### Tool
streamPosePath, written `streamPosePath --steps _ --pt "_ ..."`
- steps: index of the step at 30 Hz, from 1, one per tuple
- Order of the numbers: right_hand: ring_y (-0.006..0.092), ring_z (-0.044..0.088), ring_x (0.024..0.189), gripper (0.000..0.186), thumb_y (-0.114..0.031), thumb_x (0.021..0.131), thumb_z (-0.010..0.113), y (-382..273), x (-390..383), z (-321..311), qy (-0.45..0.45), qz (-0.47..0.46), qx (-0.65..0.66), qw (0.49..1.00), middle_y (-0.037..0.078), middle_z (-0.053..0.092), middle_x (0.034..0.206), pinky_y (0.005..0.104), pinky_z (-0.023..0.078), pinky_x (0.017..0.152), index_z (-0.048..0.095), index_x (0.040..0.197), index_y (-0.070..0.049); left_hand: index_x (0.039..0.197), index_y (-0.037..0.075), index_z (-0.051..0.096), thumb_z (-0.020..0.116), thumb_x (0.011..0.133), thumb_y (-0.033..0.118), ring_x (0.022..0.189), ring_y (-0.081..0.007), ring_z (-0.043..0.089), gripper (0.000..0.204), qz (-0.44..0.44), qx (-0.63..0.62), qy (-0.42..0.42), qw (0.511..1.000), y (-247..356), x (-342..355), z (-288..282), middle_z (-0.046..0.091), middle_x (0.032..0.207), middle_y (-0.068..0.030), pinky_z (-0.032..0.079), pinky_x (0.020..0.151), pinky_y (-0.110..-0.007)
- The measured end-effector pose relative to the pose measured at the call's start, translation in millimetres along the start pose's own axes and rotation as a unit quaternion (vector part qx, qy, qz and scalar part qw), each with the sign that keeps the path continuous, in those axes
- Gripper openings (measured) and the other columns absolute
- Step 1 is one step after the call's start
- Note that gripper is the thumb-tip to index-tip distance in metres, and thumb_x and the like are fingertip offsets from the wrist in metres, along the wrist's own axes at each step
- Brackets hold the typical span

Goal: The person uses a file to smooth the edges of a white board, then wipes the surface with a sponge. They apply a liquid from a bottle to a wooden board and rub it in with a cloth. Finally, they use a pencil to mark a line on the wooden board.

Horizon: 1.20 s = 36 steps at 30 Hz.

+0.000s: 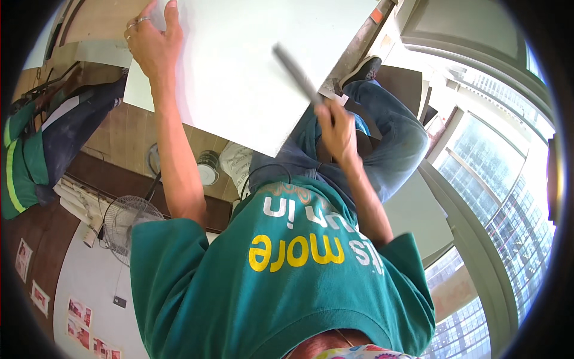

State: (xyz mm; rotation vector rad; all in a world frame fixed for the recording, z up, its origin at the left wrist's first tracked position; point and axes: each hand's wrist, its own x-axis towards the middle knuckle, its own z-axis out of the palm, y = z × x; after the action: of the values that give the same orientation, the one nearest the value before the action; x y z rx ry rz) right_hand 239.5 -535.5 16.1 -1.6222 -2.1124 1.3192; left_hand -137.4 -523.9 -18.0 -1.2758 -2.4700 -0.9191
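Observation:
A large white board (239, 78) lies in front of me, its near corner pointing toward my lap. My left hand (154, 45) is at its left edge, the thumb over the white face and the ringed fingers bent around the edge. In my right hand (338, 131) is a long, flat grey file-like tool (296, 72), its far end slanting up and left over the board. That tool is slightly blurred, and my closed fingers hide its near end. My right hand is close to the board's right edge, above my bent leg in blue jeans (388, 131).
At the left is another person in green and dark trousers (78, 131). A standing fan (131, 224), a round tub (207, 167) and a whitish sack (236, 161) are near my left arm. Large windows (484, 149) line the right side. A small orange item (376, 15) is beyond the board.

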Motion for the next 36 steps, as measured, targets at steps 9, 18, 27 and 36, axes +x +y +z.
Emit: streamPosePath --steps 9,18,27,36 --pt "0.0342 0.061 0.059 0.019 -0.019 0.096 0.066 26.6 -31.5 1.4 -0.003 -0.059 0.009 0.998 0.023 0.059 0.070 0.0395 0.049 0.057 0.062 0.096 -0.001 0.122 0.004 0.069 0.062 0.094 0.048 0.119 -0.0357 0.055 0.053 -0.060 -0.002 -0.015 0.998 -0.8 3.4 -4.3 0.066 0.120 -0.0203 0.046 0.100 -0.044" --pt "0.0305 0.055 0.055 0.020 -0.019 0.096 0.066 32.1 -34.3 -3.4 0.020 -0.059 0.032 0.998 0.020 0.057 0.067 0.0393 0.049 0.059 0.061 0.095 0.001 0.121 0.003 0.070 0.063 0.095 0.043 0.118 -0.0360 0.056 0.048 -0.041 -0.026 -0.013 0.999 4.0 8.7 0.0 0.068 0.117 -0.0191 0.046 0.099 -0.044" --pt "0.0409 0.057 0.070 0.020 -0.017 0.102 0.053 47.1 37.7 -30.5 0.081 -0.089 -0.025 0.992 0.025 0.064 0.082 0.0478 0.049 0.070 0.060 0.096 0.001 0.130 0.000 0.060 0.064 0.093 0.033 0.116 -0.0469 0.057 0.050 -0.011 -0.025 -0.021 0.999 2.6 1.8 -2.0 0.062 0.122 -0.0277 0.042 0.104 -0.054" --pt "0.0285 0.047 0.052 0.024 -0.018 0.099 0.059 -3.1 117.0 -44.7 0.155 -0.115 0.082 0.978 0.022 0.051 0.064 0.0412 0.039 0.051 0.056 0.086 0.002 0.121 0.000 0.064 0.068 0.092 0.023 0.112 -0.0383 0.057 0.037 -0.052 -0.047 -0.006 0.998 21.1 9.5 -20.8 0.063 0.118 -0.0199 0.043 0.099 -0.050"
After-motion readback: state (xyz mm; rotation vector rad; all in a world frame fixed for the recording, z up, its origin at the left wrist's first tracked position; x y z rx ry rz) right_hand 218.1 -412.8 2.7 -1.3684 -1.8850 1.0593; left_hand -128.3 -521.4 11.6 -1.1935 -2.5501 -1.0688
